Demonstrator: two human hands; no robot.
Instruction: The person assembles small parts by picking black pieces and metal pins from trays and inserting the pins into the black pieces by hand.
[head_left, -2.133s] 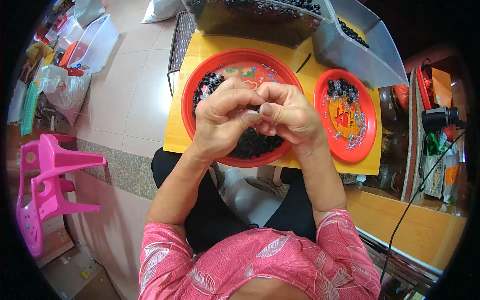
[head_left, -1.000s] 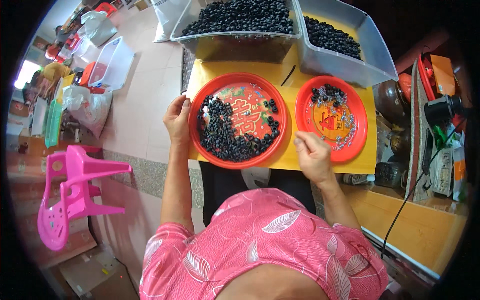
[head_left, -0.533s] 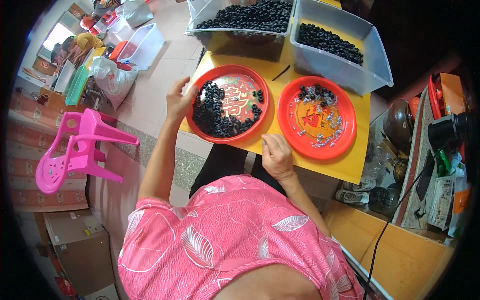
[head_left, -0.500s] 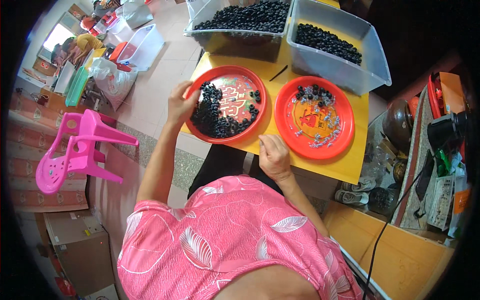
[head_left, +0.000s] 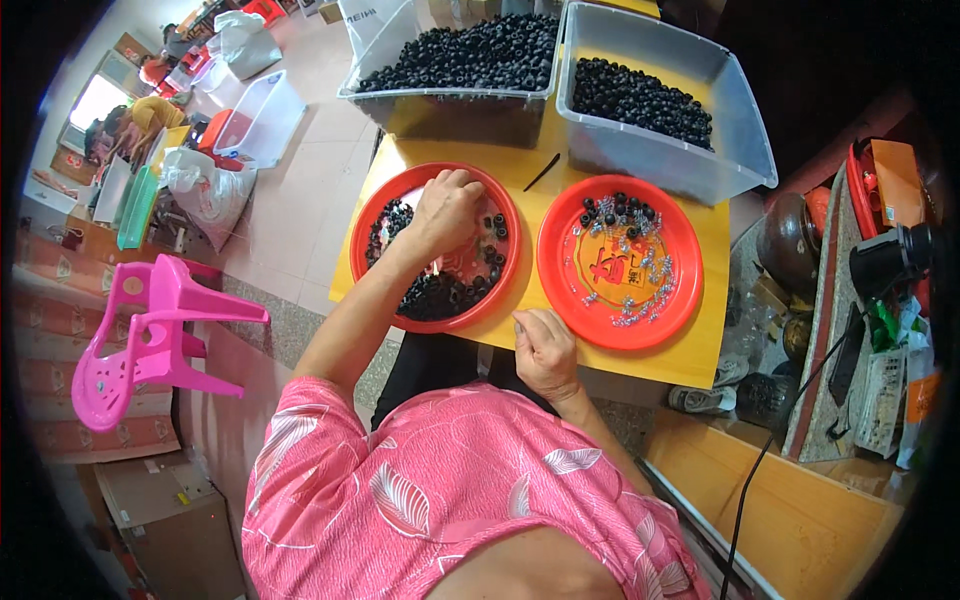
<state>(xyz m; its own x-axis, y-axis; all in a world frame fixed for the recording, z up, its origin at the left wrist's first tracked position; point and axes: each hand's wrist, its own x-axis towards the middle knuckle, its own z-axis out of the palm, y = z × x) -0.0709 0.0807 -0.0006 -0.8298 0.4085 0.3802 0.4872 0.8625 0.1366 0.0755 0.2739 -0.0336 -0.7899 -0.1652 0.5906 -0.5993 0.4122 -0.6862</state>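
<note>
Over the left tray [head_left: 357,237], the left hand [head_left: 448,212] bends down, its grip too hidden to tell; black beads [head_left: 440,299] lie in that tray. By the desk's [head_left: 708,340] near edge, the right hand [head_left: 546,355] is curled closed, contents unseen. Picking seems the step; next likely needs a fine pinch.
</note>
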